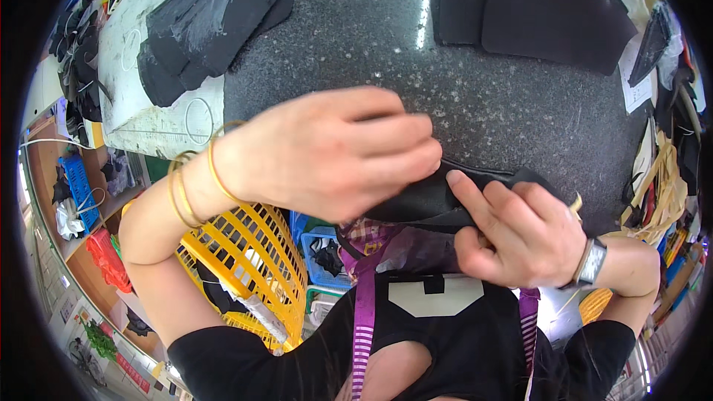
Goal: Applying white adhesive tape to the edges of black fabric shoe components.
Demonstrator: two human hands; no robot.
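A black leather-like piece (427, 204) with a folded upper edge lies at the near edge of the dark worktop (356, 44). My right hand (520, 230) grips it, the index finger pressed along the fold and the other fingers curled. Over the piece's left part comes my left hand (342, 152), slightly blurred, its fingers bent together and the tips close to the fold. Whatever those fingers pinch is hidden. Yellow bands (215, 171) circle my left wrist; a watch (592, 261) is on the right one.
Stacked black cut pieces lie at the far left (215, 22) and far right (549, 11). A yellow plastic basket (252, 260) stands below my left forearm, beside a blue basket (324, 256) of black scraps. Beige strips (661, 186) hang off the right side.
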